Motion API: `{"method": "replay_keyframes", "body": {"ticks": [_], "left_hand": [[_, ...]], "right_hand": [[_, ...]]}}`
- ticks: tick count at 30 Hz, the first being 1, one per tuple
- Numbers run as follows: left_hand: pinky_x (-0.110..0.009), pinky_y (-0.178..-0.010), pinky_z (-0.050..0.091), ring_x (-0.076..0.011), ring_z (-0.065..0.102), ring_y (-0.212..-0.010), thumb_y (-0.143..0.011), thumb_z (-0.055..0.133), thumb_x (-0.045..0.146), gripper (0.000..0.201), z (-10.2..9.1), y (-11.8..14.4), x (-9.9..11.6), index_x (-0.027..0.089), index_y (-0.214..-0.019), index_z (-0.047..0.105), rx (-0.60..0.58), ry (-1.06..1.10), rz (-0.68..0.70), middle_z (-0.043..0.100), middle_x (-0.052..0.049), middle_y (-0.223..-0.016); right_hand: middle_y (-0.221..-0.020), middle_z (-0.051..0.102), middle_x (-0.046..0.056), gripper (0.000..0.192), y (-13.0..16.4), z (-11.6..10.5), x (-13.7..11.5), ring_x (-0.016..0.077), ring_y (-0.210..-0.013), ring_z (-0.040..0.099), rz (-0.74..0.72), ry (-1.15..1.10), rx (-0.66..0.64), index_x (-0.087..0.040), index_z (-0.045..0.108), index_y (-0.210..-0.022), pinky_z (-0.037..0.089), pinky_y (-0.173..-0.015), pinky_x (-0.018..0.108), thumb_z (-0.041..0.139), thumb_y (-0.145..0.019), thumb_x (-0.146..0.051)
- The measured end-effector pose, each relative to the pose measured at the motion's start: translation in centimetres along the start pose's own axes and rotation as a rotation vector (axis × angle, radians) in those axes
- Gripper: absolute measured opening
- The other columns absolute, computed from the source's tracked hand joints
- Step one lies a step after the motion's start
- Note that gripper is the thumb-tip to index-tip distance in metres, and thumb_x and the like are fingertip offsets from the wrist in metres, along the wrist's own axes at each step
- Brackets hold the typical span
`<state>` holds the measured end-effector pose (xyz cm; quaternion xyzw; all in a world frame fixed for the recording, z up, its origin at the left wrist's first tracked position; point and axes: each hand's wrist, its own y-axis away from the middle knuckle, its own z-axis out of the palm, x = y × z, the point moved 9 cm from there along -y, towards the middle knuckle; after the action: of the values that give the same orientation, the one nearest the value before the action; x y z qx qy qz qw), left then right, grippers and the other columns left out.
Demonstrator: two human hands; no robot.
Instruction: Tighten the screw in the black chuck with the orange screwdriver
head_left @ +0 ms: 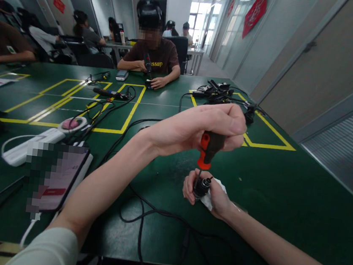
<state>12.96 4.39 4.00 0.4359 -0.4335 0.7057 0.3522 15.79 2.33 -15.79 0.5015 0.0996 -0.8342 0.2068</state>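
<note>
Small part: dark round metal piece [202,187], cylinder-like, held above the near middle of the table, just under the screwdriver tip.
Screwdriver: orange-and-black handle [208,151], thin shaft pointing straight down into the small part; upright.
Left hand: left hand [200,129] wrapped tight around the screwdriver handle from above, fingers closed, forearm crossing in from lower left.
Right hand: right hand [212,196] closed on the small part, fingers curled round it from the sides; wrist resting low toward the table.
White cloth: white cloth or tissue [212,198] bunched in the right palm, behind and under the small part.
Hands, relation: near each other, left directly above right, joined only through the tool.
Table: green table [284,191] with yellow taped rectangles.
Black cables: black cables [140,226] looping under the arms toward the near edge.
Phone: phone [58,178] lying flat at left, screen blurred.
Power strip: white power strip [33,144] beyond the phone, cables plugged in.
Far tools: pile of black gear [216,91] at far right of the table.
Other person: seated across [153,57], own hands on a dark tool; more people at left, well apart.
</note>
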Motion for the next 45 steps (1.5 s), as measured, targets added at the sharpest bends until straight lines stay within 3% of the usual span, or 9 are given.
{"method": "replay_keyframes", "body": {"ticks": [12,17,21,23,26,29,31,37,45], "left_hand": [[-0.017,-0.054,0.036,-0.0022,0.043,-0.059,-0.079,0.082,0.028,0.036,0.2,0.1,0.1,0.017,-0.071,0.048,0.024,-0.034,0.02,0.048,0.007,-0.067],[-0.018,-0.056,0.047,-0.0064,0.062,-0.061,-0.081,0.075,0.023,0.037,0.5,-0.1,-0.3,0.019,-0.07,0.04,0.052,0.07,0.063,0.056,0.006,-0.065],[-0.015,-0.038,0.023,-0.0008,0.041,-0.033,-0.096,0.059,0.025,0.025,1.4,-0.1,-0.2,0.021,-0.079,0.04,0.006,0.09,0.072,0.06,0.009,-0.06],[-0.016,-0.039,0.017,0.0,0.029,-0.032,-0.1,0.054,0.03,0.023,1.6,0.0,0.0,0.021,-0.081,0.045,-0.004,0.04,0.076,0.05,0.01,-0.05],[-0.019,-0.046,0.025,-0.003,0.029,-0.041,-0.099,0.057,0.042,0.033,1.5,0.1,0.1,0.018,-0.077,0.052,-0.018,0.021,0.056,0.033,0.009,-0.049],[-0.022,-0.054,0.036,-0.0065,0.04,-0.054,-0.095,0.055,0.051,0.039,1.2,0.3,-0.1,0.015,-0.079,0.058,-0.064,0.087,0.033,0.042,0.003,-0.062],[-0.022,-0.06,0.042,-0.0081,0.049,-0.061,-0.094,0.055,0.044,0.032,0.8,0.4,-0.1,0.014,-0.084,0.063,-0.073,0.09,0.025,0.051,0.001,-0.069],[-0.023,-0.079,0.056,-0.0097,0.068,-0.084,-0.098,0.065,0.032,0.02,0.5,1.1,1.1,0.014,-0.094,0.073,-0.076,-0.16,0.039,0.073,-0.002,-0.093],[-0.019,-0.063,0.043,-0.0027,0.05,-0.066,-0.09,0.076,0.031,0.033,-0.6,1.7,3.2,0.018,-0.077,0.048,0.236,-0.671,0.314,0.049,0.005,-0.075]], "right_hand": [[-0.049,0.059,0.001,0.05,0.1,0.0,-0.1,0.0176,-0.048,0.052,-0.004,0.016,0.009,-0.019,0.068,-0.063,0.042,-0.06,0.034,0.065,-0.093,-0.058],[-0.05,0.059,0.0,0.051,0.1,0.3,-0.3,0.0177,-0.049,0.051,-0.019,0.032,-0.013,-0.019,0.067,-0.064,0.044,-0.061,0.035,0.064,-0.095,-0.059],[-0.05,0.059,0.001,0.052,0.1,0.2,-0.3,0.0186,-0.049,0.053,-0.014,0.034,-0.011,-0.019,0.068,-0.064,0.044,-0.061,0.035,0.063,-0.095,-0.061],[-0.049,0.059,0.001,0.053,0.1,0.2,-0.3,0.0187,-0.049,0.053,-0.01,0.04,-0.006,-0.019,0.068,-0.063,0.045,-0.062,0.035,0.063,-0.095,-0.061],[-0.049,0.059,0.001,0.051,0.2,0.3,-0.5,0.0186,-0.049,0.052,-0.019,0.043,-0.002,-0.019,0.069,-0.063,0.045,-0.062,0.035,0.063,-0.095,-0.059],[-0.049,0.059,0.001,0.049,0.2,0.3,-0.4,0.0182,-0.049,0.052,-0.016,0.031,-0.006,-0.019,0.068,-0.064,0.043,-0.061,0.034,0.064,-0.096,-0.057],[-0.049,0.059,0.001,0.049,0.1,0.2,-0.3,0.0177,-0.049,0.052,-0.01,0.025,-0.006,-0.019,0.068,-0.064,0.044,-0.061,0.034,0.064,-0.096,-0.056],[-0.05,0.06,0.001,0.05,0.2,0.2,-0.4,0.0182,-0.05,0.054,-0.019,0.035,-0.005,-0.019,0.068,-0.065,0.045,-0.061,0.034,0.061,-0.098,-0.056],[-0.049,0.06,0.001,0.052,0.1,0.2,-0.4,0.0174,-0.048,0.053,-0.023,0.038,-0.008,-0.019,0.066,-0.064,0.045,-0.059,0.034,0.064,-0.095,-0.06]]}}
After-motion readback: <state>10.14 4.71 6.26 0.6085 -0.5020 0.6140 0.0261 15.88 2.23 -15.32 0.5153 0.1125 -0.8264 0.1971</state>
